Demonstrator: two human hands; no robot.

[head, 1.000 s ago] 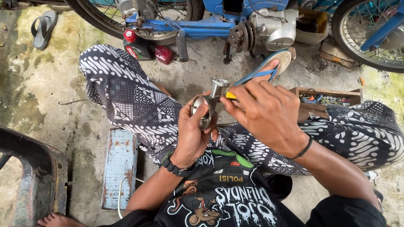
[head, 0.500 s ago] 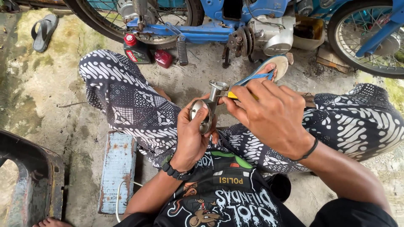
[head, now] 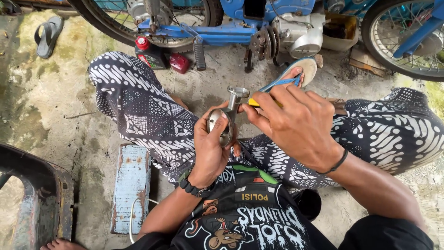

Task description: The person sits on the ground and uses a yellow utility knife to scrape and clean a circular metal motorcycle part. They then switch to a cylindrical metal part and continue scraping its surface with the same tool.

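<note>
My left hand [head: 210,148] grips a shiny round metal part [head: 221,124] with an upright stem, held over my lap. My right hand [head: 296,122] closes around a tool with a yellow handle [head: 254,102], its tip against the stem of the metal part. Both hands meet above my crossed legs in black-and-white patterned trousers [head: 138,109]. A black watch sits on my left wrist and a thin black band on my right wrist.
A blue motorbike [head: 259,23] stands ahead with its engine [head: 296,32] and wheels. A red-capped oil bottle [head: 147,52] and a red container [head: 179,62] lie under it. A worn blue board [head: 131,185] lies at left, a dark sandal [head: 47,36] far left.
The hands and the metal part stay together in about the same place; the view has shifted slightly. My grip on both things is unchanged.
</note>
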